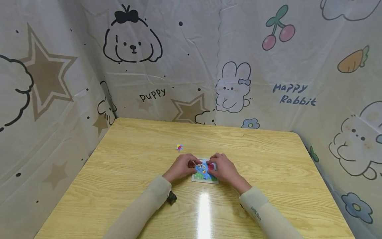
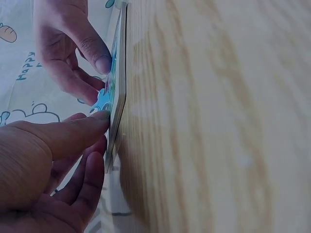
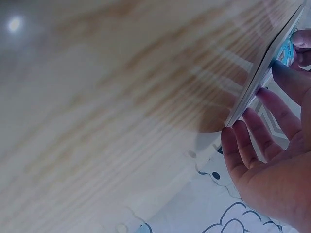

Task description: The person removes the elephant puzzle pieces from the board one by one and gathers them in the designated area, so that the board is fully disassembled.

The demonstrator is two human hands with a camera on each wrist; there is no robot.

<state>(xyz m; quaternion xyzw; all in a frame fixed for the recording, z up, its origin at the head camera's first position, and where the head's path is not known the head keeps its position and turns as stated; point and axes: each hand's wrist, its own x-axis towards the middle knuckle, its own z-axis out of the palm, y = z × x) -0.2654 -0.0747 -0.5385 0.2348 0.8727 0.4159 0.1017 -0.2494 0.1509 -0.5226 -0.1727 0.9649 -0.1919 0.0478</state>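
Over the left part of a picture board (image 1: 205, 181), your left hand (image 1: 182, 167) pinches a blue piece (image 1: 204, 167) between thumb and finger. Your right hand (image 1: 225, 168) faces it from the other side, thumb and forefinger bent over the board's right part, other fingers spread beside its rim; whether they grip a piece, you cannot tell. The board lies flat on the wooden table (image 1: 253, 149), its near edge in plain sight between your wrists. Beyond your left hand, a small loose piece (image 1: 179, 147) lies well short of the back edge. Wood grain stretches wide on both sides to the table's edges, and a printed curtain (image 1: 185, 49) rises just behind.
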